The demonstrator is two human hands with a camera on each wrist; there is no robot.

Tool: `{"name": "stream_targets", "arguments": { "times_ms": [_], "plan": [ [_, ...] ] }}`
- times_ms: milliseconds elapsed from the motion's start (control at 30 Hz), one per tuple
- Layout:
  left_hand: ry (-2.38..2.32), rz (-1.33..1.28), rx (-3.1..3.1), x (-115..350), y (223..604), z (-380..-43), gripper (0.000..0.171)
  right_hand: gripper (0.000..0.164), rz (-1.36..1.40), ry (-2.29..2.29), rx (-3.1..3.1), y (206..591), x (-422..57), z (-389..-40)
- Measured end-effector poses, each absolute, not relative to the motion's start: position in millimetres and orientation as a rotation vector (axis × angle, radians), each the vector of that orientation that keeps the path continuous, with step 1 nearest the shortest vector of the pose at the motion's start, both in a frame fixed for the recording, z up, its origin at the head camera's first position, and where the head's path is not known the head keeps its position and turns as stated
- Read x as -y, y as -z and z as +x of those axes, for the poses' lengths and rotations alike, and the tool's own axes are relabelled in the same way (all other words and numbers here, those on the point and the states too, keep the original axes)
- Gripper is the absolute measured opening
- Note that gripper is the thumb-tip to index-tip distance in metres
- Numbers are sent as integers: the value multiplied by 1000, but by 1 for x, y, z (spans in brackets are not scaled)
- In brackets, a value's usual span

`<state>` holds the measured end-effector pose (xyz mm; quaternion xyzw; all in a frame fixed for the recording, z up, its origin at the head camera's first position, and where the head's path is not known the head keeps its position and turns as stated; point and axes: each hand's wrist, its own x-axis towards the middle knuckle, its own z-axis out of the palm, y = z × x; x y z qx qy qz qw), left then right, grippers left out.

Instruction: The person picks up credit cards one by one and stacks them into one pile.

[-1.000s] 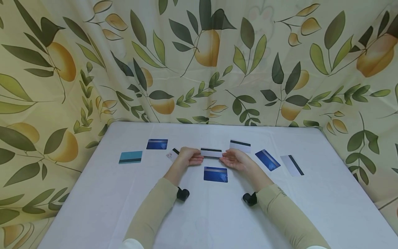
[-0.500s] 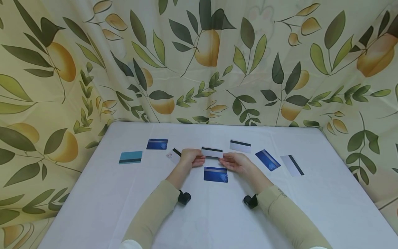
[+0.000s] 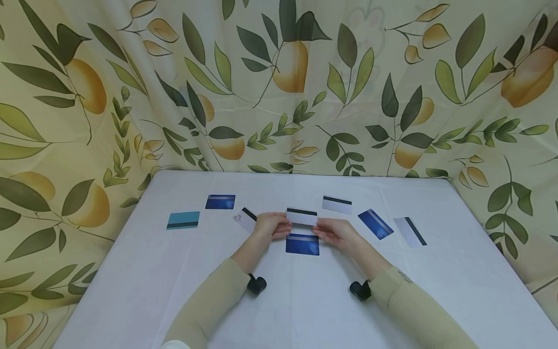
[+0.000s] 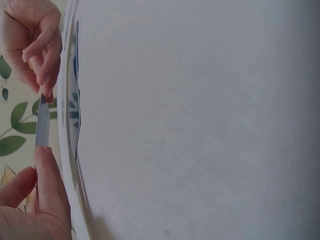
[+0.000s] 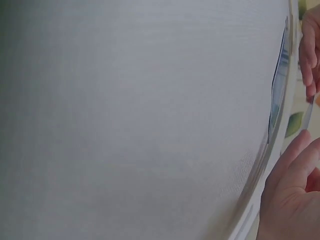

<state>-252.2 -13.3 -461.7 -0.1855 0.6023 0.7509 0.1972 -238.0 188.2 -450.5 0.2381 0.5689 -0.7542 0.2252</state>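
One white card (image 3: 302, 217), black-striped, thin, rectangular

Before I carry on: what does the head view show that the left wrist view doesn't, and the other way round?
Only the head view shows the turquoise card, the slanted blue card on the right, and both sleeves.

Only the left wrist view shows the held white card nearly edge-on, raised off the tabletop.

Both show that card pinched between the left hand and right hand, the tabletop, and the patterned curtain behind.
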Motion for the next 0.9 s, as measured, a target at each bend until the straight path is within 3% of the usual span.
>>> {"name": "stream_targets", "arguments": {
  "times_ms": [267, 900],
  "plan": [
    [-2101, -492, -1705, 13, 460, -238, 30, 39, 650, 2016, -1654, 448, -189, -227],
    [-2027, -432, -1725, 15, 468, -209, 37, 40, 621, 1932, -1718, 448, -191, -196]
  ]
}}
